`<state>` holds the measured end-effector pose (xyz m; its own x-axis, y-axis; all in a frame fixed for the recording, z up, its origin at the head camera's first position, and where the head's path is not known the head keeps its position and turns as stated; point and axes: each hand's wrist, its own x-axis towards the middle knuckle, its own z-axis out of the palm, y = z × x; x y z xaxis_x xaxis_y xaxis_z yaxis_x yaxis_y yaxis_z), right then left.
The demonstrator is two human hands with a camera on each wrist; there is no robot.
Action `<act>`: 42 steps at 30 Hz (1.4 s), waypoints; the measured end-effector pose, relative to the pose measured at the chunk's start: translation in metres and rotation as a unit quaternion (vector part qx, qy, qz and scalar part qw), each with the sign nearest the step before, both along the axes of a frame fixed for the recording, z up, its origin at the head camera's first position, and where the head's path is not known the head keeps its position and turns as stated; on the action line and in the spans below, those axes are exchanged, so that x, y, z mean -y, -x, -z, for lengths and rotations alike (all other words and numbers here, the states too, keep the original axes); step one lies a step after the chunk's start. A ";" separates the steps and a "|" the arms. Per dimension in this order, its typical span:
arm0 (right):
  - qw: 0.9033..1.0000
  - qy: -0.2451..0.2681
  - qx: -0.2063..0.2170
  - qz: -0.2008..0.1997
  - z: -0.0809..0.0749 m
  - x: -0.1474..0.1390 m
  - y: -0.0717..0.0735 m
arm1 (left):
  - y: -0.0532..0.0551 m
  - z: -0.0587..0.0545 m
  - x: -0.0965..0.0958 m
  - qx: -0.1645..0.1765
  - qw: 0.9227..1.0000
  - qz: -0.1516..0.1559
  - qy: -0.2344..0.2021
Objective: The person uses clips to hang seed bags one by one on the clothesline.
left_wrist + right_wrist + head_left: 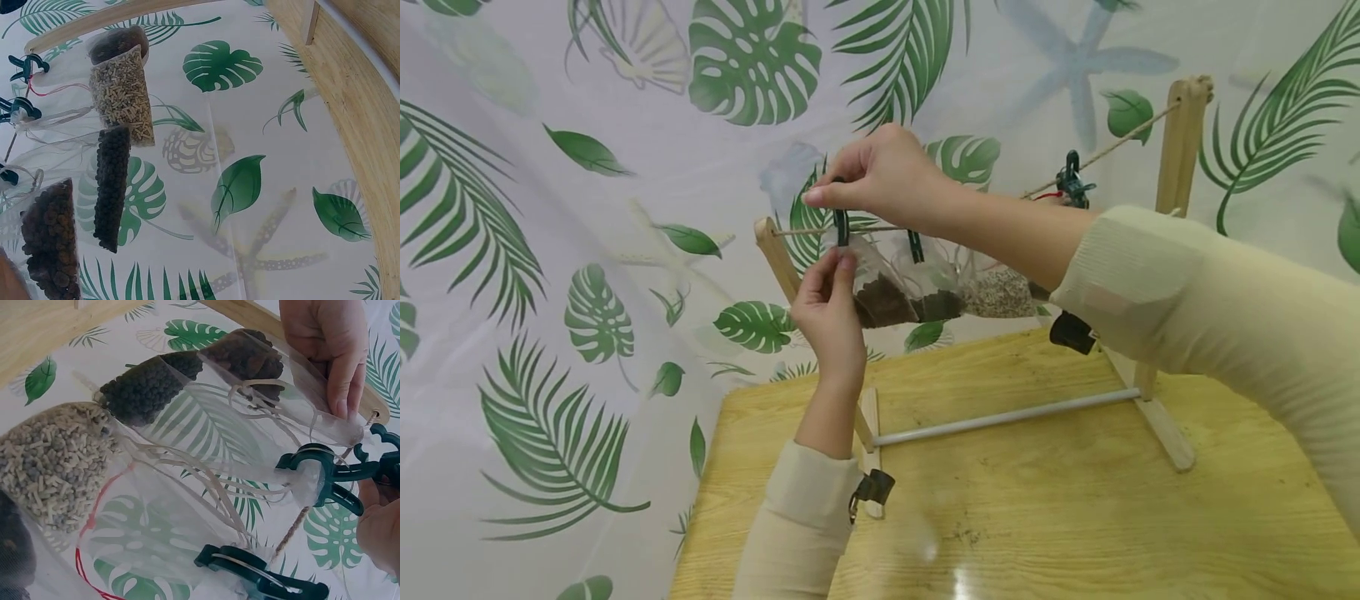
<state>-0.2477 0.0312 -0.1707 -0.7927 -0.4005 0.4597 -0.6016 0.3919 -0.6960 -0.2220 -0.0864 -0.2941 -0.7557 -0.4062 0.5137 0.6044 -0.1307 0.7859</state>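
My right hand (891, 179) pinches a dark green clip (841, 223) at the left end of a rope strung between wooden posts. Just below, my left hand (831, 312) holds the top of a clear mesh bag with dark brown lumps (883, 302) inside. In the right wrist view that clip (382, 450) stands over the bag's gathered end, close to the rope. Beside it hang a bag of black pellets (112, 187) and a bag of beige pellets (122, 94), with white drawstrings. Other green clips (315, 475) hold these at the rope.
A wooden post (1182, 150) stands at the right, another post (777, 258) at the left. A white rod (1007, 417) joins their feet on the wooden table (1075, 500). Another clip (1075, 179) sits farther right on the rope (1127, 137). Behind hangs a leaf-patterned cloth (625, 417).
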 end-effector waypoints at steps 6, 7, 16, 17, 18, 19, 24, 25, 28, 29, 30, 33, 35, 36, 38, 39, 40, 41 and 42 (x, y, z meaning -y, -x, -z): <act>0.999 -0.011 0.041 0.001 0.004 0.001 0.001 | 0.001 -0.001 0.000 -0.009 1.000 -0.012 0.000; 0.999 -0.016 0.048 -0.002 0.005 0.001 0.001 | 0.002 -0.001 0.000 -0.006 1.000 -0.014 0.000; 0.998 -0.030 0.050 -0.009 0.012 0.002 0.002 | 0.005 0.002 0.001 0.004 1.000 -0.008 -0.005; 0.998 -0.028 0.052 -0.008 0.012 0.002 0.001 | 0.005 0.003 0.002 0.002 1.000 -0.005 -0.002; 0.998 -0.026 0.054 -0.010 0.013 0.001 0.001 | 0.005 0.003 0.002 0.001 1.000 -0.004 0.003; 0.998 -0.023 0.057 -0.013 0.014 0.001 0.001 | 0.005 0.004 0.003 0.000 1.000 -0.005 0.009; 0.997 -0.035 0.067 -0.023 0.016 0.002 0.000 | 0.005 0.008 0.005 0.003 0.999 -0.017 0.040; 0.997 -0.044 0.067 -0.022 0.015 0.002 0.000 | 0.005 0.008 0.006 0.003 0.999 -0.018 0.044; 0.995 -0.077 0.058 -0.016 0.013 0.002 0.000 | 0.004 0.010 0.006 0.003 0.999 -0.014 0.046; 0.995 -0.084 0.050 -0.014 0.013 0.001 0.001 | 0.004 0.011 0.007 0.003 0.999 -0.014 0.050; 0.995 -0.085 0.041 -0.014 0.014 0.000 0.001 | 0.004 0.012 0.008 0.001 0.998 -0.016 0.056; 0.998 -0.066 0.009 -0.007 0.017 -0.003 0.000 | 0.002 0.014 0.010 -0.005 0.997 -0.025 0.079; 0.999 -0.047 -0.021 0.004 0.019 -0.007 -0.003 | 0.000 0.015 0.011 -0.012 0.994 -0.038 0.101; 0.999 -0.039 -0.034 0.009 0.020 -0.010 -0.005 | -0.001 0.016 0.011 -0.017 0.994 -0.041 0.105; 0.997 -0.036 -0.064 0.026 0.020 -0.015 -0.010 | -0.005 0.016 0.012 -0.030 0.993 -0.041 0.106; 0.995 -0.036 -0.082 0.034 0.021 -0.018 -0.013 | -0.007 0.016 0.013 -0.040 0.993 -0.039 0.103; 0.994 -0.032 -0.099 0.038 0.021 -0.021 -0.015 | -0.009 0.016 0.014 -0.052 0.993 -0.039 0.099; 0.992 -0.028 -0.115 0.042 0.022 -0.024 -0.018 | -0.012 0.016 0.014 -0.065 0.993 -0.037 0.091; 0.991 -0.023 -0.125 0.043 0.022 -0.027 -0.021 | -0.016 0.016 0.015 -0.080 0.993 -0.036 0.083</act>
